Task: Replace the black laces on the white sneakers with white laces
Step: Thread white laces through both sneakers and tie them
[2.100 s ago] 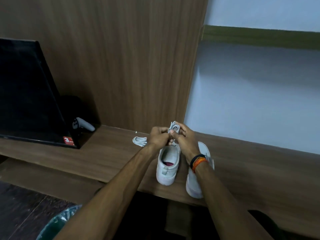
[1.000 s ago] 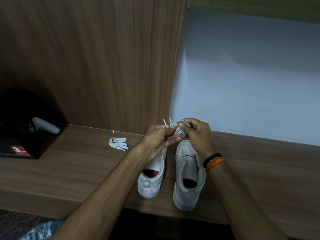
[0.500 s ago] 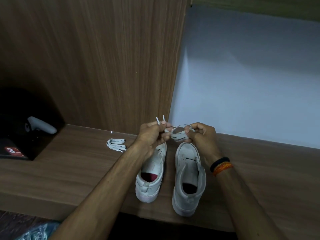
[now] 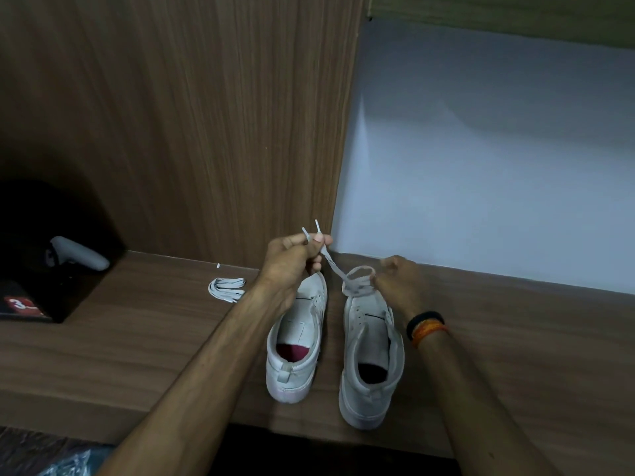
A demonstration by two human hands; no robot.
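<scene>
Two white sneakers stand side by side on the wooden shelf (image 4: pixel 137 338), heels toward me: the left sneaker (image 4: pixel 295 341) and the right sneaker (image 4: pixel 371 355). Neither shows a lace in its eyelets. A white lace (image 4: pixel 355 281) hangs in the air above their toes. My left hand (image 4: pixel 295 261) pinches both of its tipped ends, which stick up past my fingers. My right hand (image 4: pixel 400 281) holds the coiled rest of that lace over the right sneaker's toe. A second bundled white lace (image 4: pixel 226 288) lies on the shelf to the left.
A dark box (image 4: pixel 37 290) with a grey handheld controller (image 4: pixel 77 257) on it sits at the far left. A wood panel and a pale wall stand right behind the shoes. The shelf's front edge runs just below the heels.
My hands have drawn apart, left hand lifting the lace ends up and left, right hand moving right and down with the coil, so a stretch of lace now spans between them.
</scene>
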